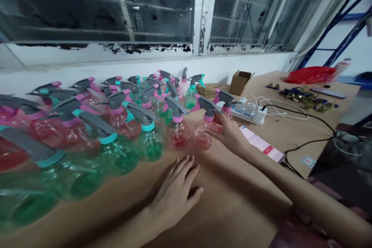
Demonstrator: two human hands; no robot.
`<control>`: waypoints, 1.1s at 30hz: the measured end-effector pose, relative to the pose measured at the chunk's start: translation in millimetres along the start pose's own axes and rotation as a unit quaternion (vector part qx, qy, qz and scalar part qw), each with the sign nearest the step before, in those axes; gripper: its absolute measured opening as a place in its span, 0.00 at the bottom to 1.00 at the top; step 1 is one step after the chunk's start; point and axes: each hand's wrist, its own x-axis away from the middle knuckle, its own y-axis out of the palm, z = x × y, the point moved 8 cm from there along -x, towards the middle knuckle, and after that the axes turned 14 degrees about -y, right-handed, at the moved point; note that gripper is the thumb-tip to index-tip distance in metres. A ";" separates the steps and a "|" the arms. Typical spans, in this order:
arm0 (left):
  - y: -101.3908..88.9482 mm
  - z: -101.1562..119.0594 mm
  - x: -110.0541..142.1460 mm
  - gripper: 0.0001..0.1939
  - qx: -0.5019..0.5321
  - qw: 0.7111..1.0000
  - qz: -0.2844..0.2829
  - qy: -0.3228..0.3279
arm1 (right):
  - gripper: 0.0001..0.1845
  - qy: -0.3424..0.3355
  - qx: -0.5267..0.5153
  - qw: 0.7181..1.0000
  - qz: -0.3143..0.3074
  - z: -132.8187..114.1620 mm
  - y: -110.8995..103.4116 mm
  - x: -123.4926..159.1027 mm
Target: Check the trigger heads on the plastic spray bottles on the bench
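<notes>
My right hand (228, 133) is closed around the body of a pink spray bottle (202, 139), which stands upright at the right end of the front row. My left hand (177, 190) lies on the brown tabletop (226, 193) with fingers stretched out and holds nothing. Just beyond its fingertips stand another pink spray bottle (178, 133) and a green spray bottle (151, 143). Both have grey trigger heads. A further pink-collared bottle (227, 110) is partly hidden behind my right hand.
Several pink and green spray bottles (116, 155) crowd the left side below the window. To the right are a phone (263, 143), a power strip (247, 112) with cables, a small cardboard box (240, 82), brass fittings (299, 95) and a red plastic bag (310, 74).
</notes>
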 end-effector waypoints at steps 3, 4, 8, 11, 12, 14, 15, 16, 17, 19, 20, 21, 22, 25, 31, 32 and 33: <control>2.8 -0.8 -2.7 0.24 -0.002 1.000 -0.006 0.007 | 0.24 0.003 -0.006 1.000 0.003 3.5 3.1 -7.9; 3.5 -1.1 -2.9 0.24 -0.003 1.000 -0.006 0.009 | 0.24 0.001 -0.011 1.000 0.003 4.4 4.5 -9.8; 4.2 -2.1 -3.9 0.25 -0.001 1.000 -0.001 0.017 | 0.28 -0.002 -0.028 1.000 -0.001 9.7 12.1 -16.7; 3.4 -2.1 -6.8 0.24 0.002 1.000 0.000 0.021 | 0.29 0.003 -0.033 0.999 -0.004 13.9 17.7 -21.1; 3.4 -1.8 -7.9 0.24 0.001 1.000 0.000 0.022 | 0.29 0.002 -0.036 0.999 -0.005 14.1 18.9 -21.6; 3.7 -1.5 -10.0 0.24 -0.004 1.000 -0.002 0.024 | 0.29 0.003 -0.040 0.999 -0.003 12.5 18.2 -19.7; 3.9 -1.5 -10.7 0.24 -0.009 1.000 -0.003 0.024 | 0.29 0.004 -0.041 0.999 -0.002 11.0 15.8 -16.8; 4.0 -1.3 -11.2 0.24 -0.013 1.000 -0.003 0.024 | 0.29 0.008 -0.041 0.999 0.001 9.3 11.7 -12.5; 3.7 -1.0 -11.5 0.24 -0.017 1.000 -0.002 0.025 | 0.28 0.013 -0.041 0.999 0.004 7.6 6.1 -7.1; 2.5 -0.8 -11.6 0.24 -0.023 0.999 0.001 0.026 | 0.22 0.029 -0.044 0.999 0.011 5.3 -9.1 5.9; 1.6 -1.1 -11.6 0.24 -0.025 0.999 0.003 0.025 | 0.17 0.040 -0.048 0.998 0.010 5.5 -17.1 12.5; 0.6 -1.7 -11.7 0.24 -0.025 0.999 0.006 0.023 | 0.14 0.051 -0.047 0.998 0.012 6.6 -25.9 18.4; -0.4 -2.4 -11.8 0.23 -0.024 0.999 0.009 0.020 | 0.12 0.062 -0.043 0.997 0.017 9.1 -34.8 23.1; -2.6 -3.6 -12.3 0.22 -0.014 0.999 0.026 0.024 | 0.13 0.100 -0.005 0.994 0.050 25.7 -58.3 29.5; -0.2 -2.6 -14.8 0.23 -0.013 0.999 0.031 0.032 | 0.29 0.137 0.024 0.986 0.088 69.9 -55.0 11.1; 0.0 -2.2 -15.1 0.23 -0.016 0.999 0.029 0.031 | 0.29 0.131 0.014 0.988 0.081 74.1 -48.6 6.0; 0.3 -1.8 -15.5 0.22 -0.019 0.999 0.026 0.029 | 0.28 0.124 0.004 0.990 0.074 77.0 -42.3 1.4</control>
